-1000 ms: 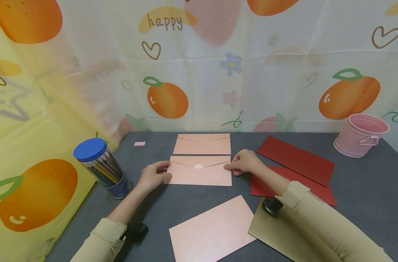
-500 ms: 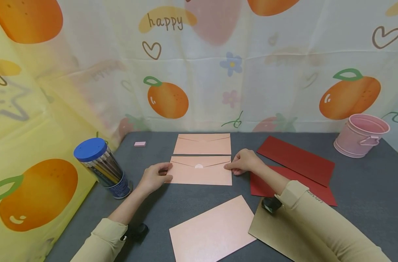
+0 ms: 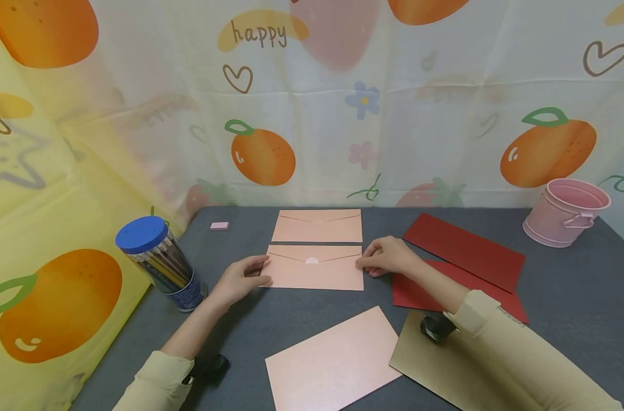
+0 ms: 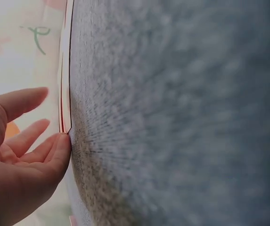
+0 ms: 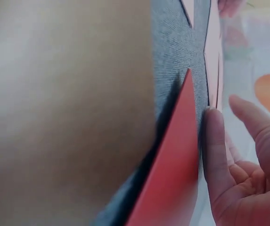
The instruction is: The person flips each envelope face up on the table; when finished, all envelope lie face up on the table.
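A pale pink envelope (image 3: 312, 277) with a white round seal on its flap lies flat on the table. My left hand (image 3: 240, 279) is at its left edge, fingers apart; in the left wrist view a fingertip of that hand (image 4: 26, 160) touches the envelope's edge. At the opposite edge is my right hand (image 3: 389, 256), and the right wrist view shows one finger of this hand (image 5: 243, 174) against the edge, another held away from it. Just behind lies a second pink envelope (image 3: 317, 228), parallel to the first with a narrow gap between.
Two red envelopes (image 3: 466, 251) overlap under and beyond the right forearm. A gold envelope (image 3: 445, 359) touches a larger pink one (image 3: 332, 359) in front. At left stands a blue-lidded tub of pencils (image 3: 162, 262); a small pink block (image 3: 219, 226) lies behind it. A pink bucket (image 3: 566, 214) stands back right.
The right hand's fingertips have slid slightly rightward along the envelope's right end, and the right forearm has moved right. The left forearm has shifted a little left; the envelope has barely moved.
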Motion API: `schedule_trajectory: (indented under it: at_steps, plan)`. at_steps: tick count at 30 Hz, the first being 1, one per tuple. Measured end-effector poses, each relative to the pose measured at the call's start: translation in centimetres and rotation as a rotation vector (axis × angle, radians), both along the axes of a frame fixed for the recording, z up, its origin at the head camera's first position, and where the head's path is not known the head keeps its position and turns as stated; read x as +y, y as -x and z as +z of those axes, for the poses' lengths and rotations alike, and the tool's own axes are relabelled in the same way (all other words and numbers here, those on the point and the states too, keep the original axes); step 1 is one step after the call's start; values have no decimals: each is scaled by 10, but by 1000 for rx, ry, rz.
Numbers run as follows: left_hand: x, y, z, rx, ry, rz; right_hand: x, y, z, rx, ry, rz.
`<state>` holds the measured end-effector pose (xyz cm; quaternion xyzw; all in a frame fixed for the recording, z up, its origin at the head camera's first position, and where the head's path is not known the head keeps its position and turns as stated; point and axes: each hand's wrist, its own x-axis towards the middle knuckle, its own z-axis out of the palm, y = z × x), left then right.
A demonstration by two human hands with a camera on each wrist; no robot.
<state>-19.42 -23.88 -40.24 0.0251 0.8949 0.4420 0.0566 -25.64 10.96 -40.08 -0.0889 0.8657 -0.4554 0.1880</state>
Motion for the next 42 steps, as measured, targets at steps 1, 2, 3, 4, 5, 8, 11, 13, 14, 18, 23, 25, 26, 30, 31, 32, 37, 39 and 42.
schedule_trajectory:
  at_steps: [1, 2, 3, 4, 5, 8, 11, 13, 14, 18, 23, 25, 26, 30, 31, 32, 37, 39, 42]
  plan:
    - [0, -2, 1, -4, -14, -2, 2, -1, 0, -2, 16, 6]
    - [1, -4, 2, -4, -24, -5, 3, -3, 0, -4, 30, 11]
    - [1, -7, 3, -6, -35, -6, 4, -5, -1, -1, 44, 23]
    - [2, -10, 3, -5, -37, -8, 6, -7, 0, 2, 54, 34]
    - [4, -13, 4, 0, -36, -14, 7, -9, 0, 8, 61, 49]
    - [10, -24, 7, 8, -19, -28, 10, -17, 0, 57, 51, 96]
    - [17, -38, 10, 13, 24, -52, 12, -26, 0, 141, 14, 149]
    - [22, -49, 11, 16, 55, -76, 13, -33, 0, 203, -15, 181]
    - [25, -54, 11, 25, 74, -93, 13, -37, 1, 229, -20, 196]
    - [33, -73, 12, 51, 121, -169, 14, -51, 0, 292, -19, 253]
    - [42, -91, 13, -1, 163, -301, 16, -67, 1, 357, -19, 351]
    - [44, -97, 12, -26, 177, -373, 16, -72, 2, 387, -37, 394]
    - [45, -99, 12, -36, 179, -415, 17, -75, 2, 401, -50, 416]
    - [51, -110, 12, -86, 154, -563, 20, -88, 4, 425, -80, 514]
    - [52, -112, 13, -105, 148, -598, 22, -90, 4, 421, -85, 543]
    - [52, -114, 12, -112, 155, -633, 23, -93, 5, 412, -89, 572]
    - [51, -119, 3, -50, 221, -811, 32, -106, 6, 348, -157, 723]
    - [50, -120, 0, 14, 255, -858, 35, -110, 7, 339, -194, 781]
    - [49, -123, -1, 72, 299, -891, 38, -115, 8, 352, -239, 853]
